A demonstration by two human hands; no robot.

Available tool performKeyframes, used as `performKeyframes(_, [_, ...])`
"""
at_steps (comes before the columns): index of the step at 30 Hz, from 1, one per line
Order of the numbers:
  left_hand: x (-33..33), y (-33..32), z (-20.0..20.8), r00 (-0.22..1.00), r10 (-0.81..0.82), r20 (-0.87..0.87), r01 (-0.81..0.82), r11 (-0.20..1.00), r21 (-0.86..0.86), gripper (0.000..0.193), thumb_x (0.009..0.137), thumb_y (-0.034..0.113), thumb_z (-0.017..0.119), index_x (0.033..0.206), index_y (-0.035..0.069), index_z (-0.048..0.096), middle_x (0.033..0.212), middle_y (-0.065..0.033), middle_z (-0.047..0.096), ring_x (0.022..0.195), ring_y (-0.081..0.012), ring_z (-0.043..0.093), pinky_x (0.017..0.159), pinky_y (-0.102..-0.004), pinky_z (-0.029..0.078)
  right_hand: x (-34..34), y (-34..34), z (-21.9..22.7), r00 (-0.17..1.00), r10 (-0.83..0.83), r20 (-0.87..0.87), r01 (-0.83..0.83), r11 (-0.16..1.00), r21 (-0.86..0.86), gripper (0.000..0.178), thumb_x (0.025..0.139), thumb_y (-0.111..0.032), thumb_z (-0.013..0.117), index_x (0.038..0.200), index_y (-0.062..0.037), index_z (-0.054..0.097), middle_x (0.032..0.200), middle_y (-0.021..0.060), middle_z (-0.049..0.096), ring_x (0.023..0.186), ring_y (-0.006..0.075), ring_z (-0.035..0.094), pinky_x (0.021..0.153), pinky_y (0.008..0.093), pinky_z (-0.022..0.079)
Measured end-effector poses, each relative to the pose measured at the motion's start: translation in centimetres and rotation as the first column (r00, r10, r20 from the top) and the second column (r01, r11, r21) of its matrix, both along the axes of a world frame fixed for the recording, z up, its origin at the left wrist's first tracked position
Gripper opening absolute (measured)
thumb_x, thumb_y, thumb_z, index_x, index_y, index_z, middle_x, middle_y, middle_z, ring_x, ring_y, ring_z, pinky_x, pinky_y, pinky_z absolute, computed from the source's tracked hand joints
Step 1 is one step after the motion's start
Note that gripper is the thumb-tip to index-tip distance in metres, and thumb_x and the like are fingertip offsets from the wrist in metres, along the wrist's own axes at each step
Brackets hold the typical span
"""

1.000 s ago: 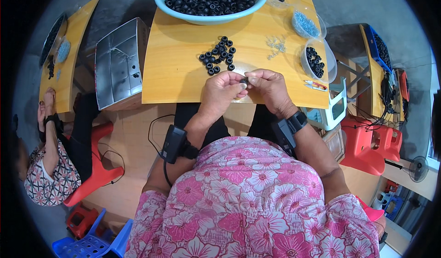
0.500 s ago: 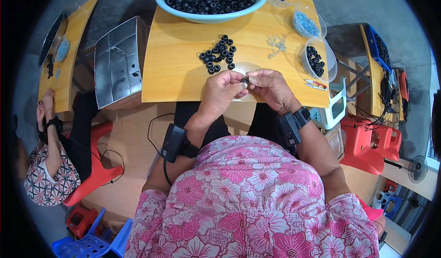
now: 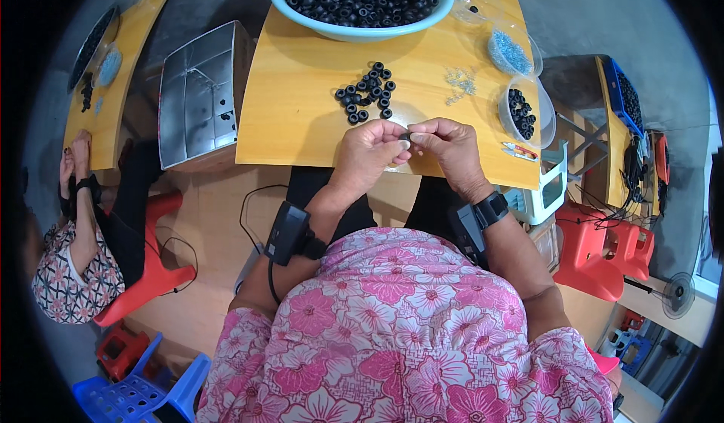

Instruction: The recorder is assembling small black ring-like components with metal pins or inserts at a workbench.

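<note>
Close to the front edge of the wooden table point(image 3: 290, 125), my left hand point(image 3: 368, 155) pinches a small black ring-shaped piece point(image 3: 405, 137) between thumb and fingers. From the other side my right hand point(image 3: 446, 149) has its thumb and fingertips closed at the same piece. The fingers partly cover it, and whether the right hand holds something smaller is hidden. Just beyond my hands lies a loose group of black rings point(image 3: 374, 91). Small clear bits point(image 3: 460, 84) are scattered to the right of that group.
A light-blue basin point(image 3: 362, 34) heaped with black rings stands at the far edge. On the right are a bowl of black rings point(image 3: 520, 114), a tub of pale-blue bits point(image 3: 510, 52) and red-handled snips point(image 3: 519, 151). A lined box point(image 3: 197, 95) sits left; another person point(image 3: 79, 265) works beyond it.
The view has shifted slightly, so the table and its contents sit a little differently in the picture. Both hands stay together at the black ring, with small finger movements.
</note>
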State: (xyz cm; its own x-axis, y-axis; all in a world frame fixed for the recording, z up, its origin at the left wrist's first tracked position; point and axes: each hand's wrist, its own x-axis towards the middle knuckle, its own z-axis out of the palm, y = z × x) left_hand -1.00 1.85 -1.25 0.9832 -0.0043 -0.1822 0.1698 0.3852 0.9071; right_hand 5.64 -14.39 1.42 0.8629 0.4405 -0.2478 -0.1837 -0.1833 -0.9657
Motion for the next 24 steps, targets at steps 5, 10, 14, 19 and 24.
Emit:
performKeyframes(5, [-0.1,-0.3,0.1,1.0,0.028,-0.001,-0.027,0.998,0.054,0.015,0.089,0.001,0.057,0.103,-0.004,0.059,0.093,-0.0077,0.064,0.08,-0.0116,0.063,0.072,-0.023,0.054,-1.7,0.6,-0.6,0.987,-0.095,0.13,0.093,0.995,0.02,0.01,0.085,-0.004,0.065,0.092,0.0027,0.068,0.083,0.0054,0.068,0.073,0.0087,0.061,0.066,0.0221,0.05])
performKeyframes(10, [-0.2,-0.6,0.6,0.998,0.06,-0.001,-0.059,0.989,0.136,0.015,0.089,0.001,0.057,0.103,-0.005,0.058,0.093,-0.0086,0.065,0.079,-0.0128,0.064,0.07,-0.0246,0.055,-2.4,1.2,-0.9,0.969,-0.198,0.151,0.19,0.98,0.062,0.009,0.085,-0.004,0.064,0.091,0.0027,0.066,0.082,0.0041,0.067,0.072,0.0087,0.061,0.067,0.0222,0.05])
performKeyframes(14, [0.0,-0.3,0.2,0.998,0.055,-0.011,-0.054,0.997,0.048,0.015,0.089,0.001,0.056,0.103,-0.005,0.058,0.093,-0.0097,0.065,0.08,-0.0134,0.065,0.07,-0.0252,0.055,-2.0,1.2,0.0,0.984,-0.18,0.0,0.179,0.98,0.086,0.011,0.088,-0.006,0.063,0.092,0.0035,0.066,0.081,0.0043,0.066,0.073,0.0094,0.06,0.07,0.0225,0.049])
performKeyframes(19, [0.1,-0.1,-0.3,0.999,0.02,0.042,-0.023,0.997,0.071,0.014,0.089,0.001,0.056,0.102,-0.005,0.058,0.091,-0.01,0.066,0.079,-0.0132,0.065,0.069,-0.0237,0.054,-1.4,0.5,-0.6,0.984,-0.127,-0.127,0.144,0.979,0.142,0.015,0.089,-0.008,0.062,0.094,0.0051,0.066,0.082,0.0062,0.066,0.076,0.0106,0.06,0.073,0.0238,0.049])
performKeyframes(24, [0.2,-0.2,-0.1,0.999,0.014,0.029,-0.016,0.999,0.048,0.012,0.089,0.0,0.057,0.1,-0.004,0.059,0.09,-0.0093,0.066,0.079,-0.0131,0.065,0.07,-0.0233,0.054,-1.0,0.1,-0.4,0.895,-0.07,-0.44,0.209,0.938,0.276,0.018,0.09,-0.008,0.059,0.101,0.0058,0.062,0.087,0.0077,0.064,0.08,0.0145,0.06,0.076,0.0274,0.05])
